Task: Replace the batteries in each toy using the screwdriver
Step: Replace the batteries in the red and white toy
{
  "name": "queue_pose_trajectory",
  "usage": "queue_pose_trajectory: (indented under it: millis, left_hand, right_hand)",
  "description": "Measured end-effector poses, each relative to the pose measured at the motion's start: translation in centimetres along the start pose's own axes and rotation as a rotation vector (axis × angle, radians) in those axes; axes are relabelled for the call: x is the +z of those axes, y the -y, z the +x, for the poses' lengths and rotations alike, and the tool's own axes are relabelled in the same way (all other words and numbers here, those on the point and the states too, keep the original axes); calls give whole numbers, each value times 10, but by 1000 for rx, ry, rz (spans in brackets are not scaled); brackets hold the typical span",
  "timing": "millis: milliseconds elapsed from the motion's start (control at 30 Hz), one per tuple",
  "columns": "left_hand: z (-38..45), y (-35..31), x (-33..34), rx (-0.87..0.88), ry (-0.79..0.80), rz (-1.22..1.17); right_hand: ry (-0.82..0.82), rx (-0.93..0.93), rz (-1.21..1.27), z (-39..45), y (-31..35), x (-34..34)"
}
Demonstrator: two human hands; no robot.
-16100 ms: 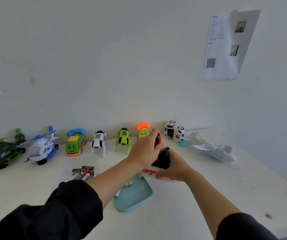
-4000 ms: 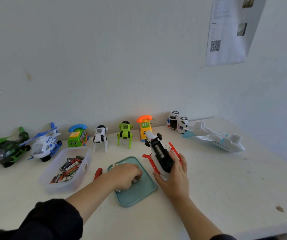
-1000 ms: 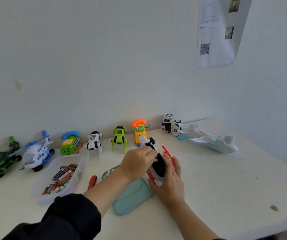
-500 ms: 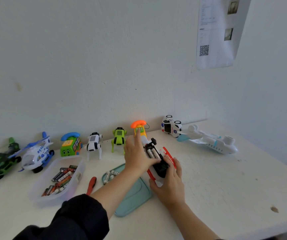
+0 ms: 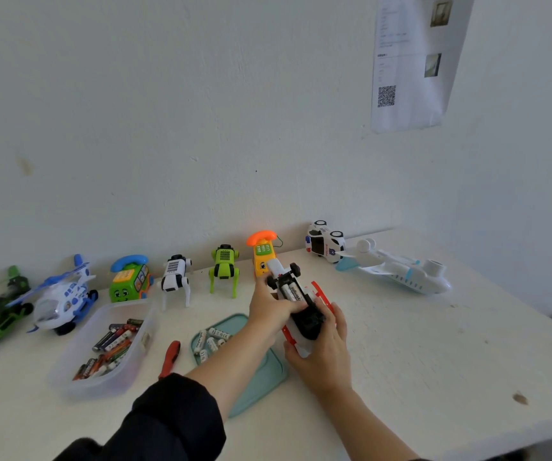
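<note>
Though near hands (image 5: 301, 327), screwdriver (image 5: 170, 358) untouched.

White paper sheet (image 5: 411, 61) taped to the wall is showing a black QR code at its lower left; its printed lines are too small to read. White toy police car (image 5: 325, 241) lying on its side is showing "POLICE" on its door. White cylindrical batteries (image 5: 293, 291) sitting in the upturned toy are carrying dark lettering, not legible. Batteries on the teal tray (image 5: 261, 384) are likewise printed but unreadable.
</note>
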State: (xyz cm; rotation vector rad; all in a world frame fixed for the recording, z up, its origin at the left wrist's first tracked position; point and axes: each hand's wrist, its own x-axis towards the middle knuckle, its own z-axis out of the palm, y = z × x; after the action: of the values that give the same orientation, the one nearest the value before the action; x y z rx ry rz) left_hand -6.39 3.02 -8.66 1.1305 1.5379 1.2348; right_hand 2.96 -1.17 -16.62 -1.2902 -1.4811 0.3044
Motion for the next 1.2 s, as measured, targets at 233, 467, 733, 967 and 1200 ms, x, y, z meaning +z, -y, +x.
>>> queue_pose_trajectory:
  millis: [233, 467, 733, 967, 1200]
  left_hand:
    - [3, -8, -23, -89, 138, 57]
    - [4, -9, -24, 64, 107, 268]
    - [1, -19, -18, 62, 101, 404]
    - [-3, -25, -44, -117, 309, 159]
    - [-9, -14, -32, -24, 126, 239]
  right_hand:
    - [-6, 63, 75, -1, 3, -4]
    - [-12, 15, 15, -1, 4, -4]
    - [-26, -51, -14, -1, 2, -3]
    - [-33, -140, -129, 1, 3, -3]
    - [-27, -206, -181, -1, 3, -3]
